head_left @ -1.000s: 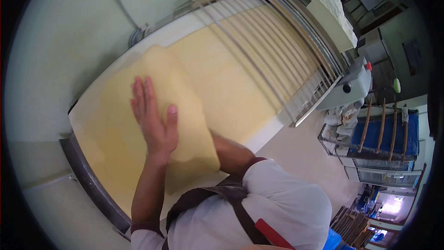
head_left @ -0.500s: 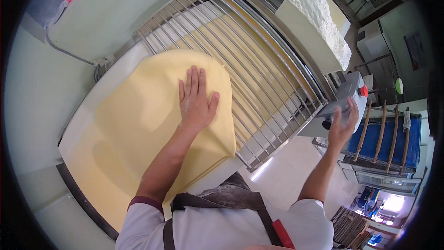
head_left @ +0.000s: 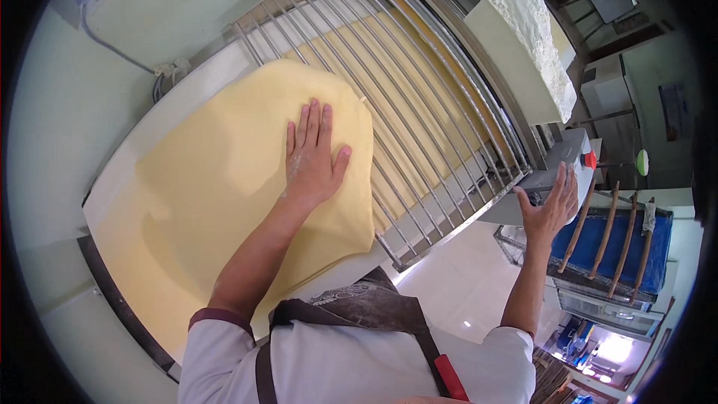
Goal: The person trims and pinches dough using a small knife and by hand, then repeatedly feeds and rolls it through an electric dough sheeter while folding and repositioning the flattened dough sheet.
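Observation:
My left hand (head_left: 310, 161) lies open, fingers extended, on a thick pale-yellow dough sheet (head_left: 209, 179), its far end folded at the lower edge of a steel bar guard (head_left: 404, 97). The dough rests on a white conveyor belt (head_left: 120, 183), with more of it showing beneath the bars. My right hand (head_left: 550, 206) is open, fingers apart, at the grey control box (head_left: 557, 148) of the machine, just below its red button (head_left: 588, 159). A black knob there is partly hidden by my fingers, and whether they touch the box I cannot tell.
A cream flour-dusted tray (head_left: 516, 37) stands beyond the guard at upper right. A pale wall (head_left: 67, 127) with a cable runs along the left. A blue rack (head_left: 651, 254) with several wooden sticks stands at right, over a tiled floor (head_left: 449, 269).
The dough's top was moved onto the guard's edge, with the guard bars coming into clearer view. My right hand emerged from beneath the dough and rose to the control box. My left hand stays on the dough.

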`<state>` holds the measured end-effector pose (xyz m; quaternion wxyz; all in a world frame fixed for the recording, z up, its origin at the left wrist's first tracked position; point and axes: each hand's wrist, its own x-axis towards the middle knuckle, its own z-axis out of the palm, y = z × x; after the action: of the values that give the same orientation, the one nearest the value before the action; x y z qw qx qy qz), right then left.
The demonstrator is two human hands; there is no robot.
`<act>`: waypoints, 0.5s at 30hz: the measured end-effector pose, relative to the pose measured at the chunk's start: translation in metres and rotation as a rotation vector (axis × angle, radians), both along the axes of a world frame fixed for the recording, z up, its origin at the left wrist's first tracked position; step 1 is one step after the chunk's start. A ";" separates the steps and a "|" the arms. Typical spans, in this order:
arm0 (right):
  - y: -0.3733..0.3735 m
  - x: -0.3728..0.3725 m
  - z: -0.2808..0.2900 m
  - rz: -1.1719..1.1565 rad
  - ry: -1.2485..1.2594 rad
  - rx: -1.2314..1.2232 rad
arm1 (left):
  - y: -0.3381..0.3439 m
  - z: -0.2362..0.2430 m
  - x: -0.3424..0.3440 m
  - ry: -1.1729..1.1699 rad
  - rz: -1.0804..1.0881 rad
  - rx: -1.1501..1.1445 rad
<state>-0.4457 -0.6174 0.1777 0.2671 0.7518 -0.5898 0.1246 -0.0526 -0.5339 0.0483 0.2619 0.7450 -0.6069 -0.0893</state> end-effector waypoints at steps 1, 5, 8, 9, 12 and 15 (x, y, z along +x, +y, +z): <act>-0.002 -0.004 0.003 0.008 0.007 -0.005 | 0.005 -0.002 0.002 0.001 -0.008 -0.008; -0.025 -0.046 0.017 0.131 -0.276 -0.087 | 0.025 -0.006 0.009 0.005 -0.008 0.013; -0.045 -0.070 0.022 0.035 -0.302 -0.129 | 0.037 -0.014 0.016 0.023 -0.004 -0.005; -0.050 -0.078 0.022 0.042 -0.302 -0.131 | 0.044 -0.020 0.019 0.040 -0.009 -0.021; -0.058 -0.092 0.018 -0.005 -0.391 -0.094 | 0.070 -0.026 0.029 -0.066 0.007 0.081; -0.060 -0.092 0.016 -0.039 -0.335 -0.078 | 0.108 -0.026 0.047 -0.211 0.026 0.213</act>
<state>-0.5377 -0.6777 0.1940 0.1966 0.6981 -0.6352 0.2657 -0.0055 -0.4261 0.0221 0.1172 0.7817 -0.6083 -0.0711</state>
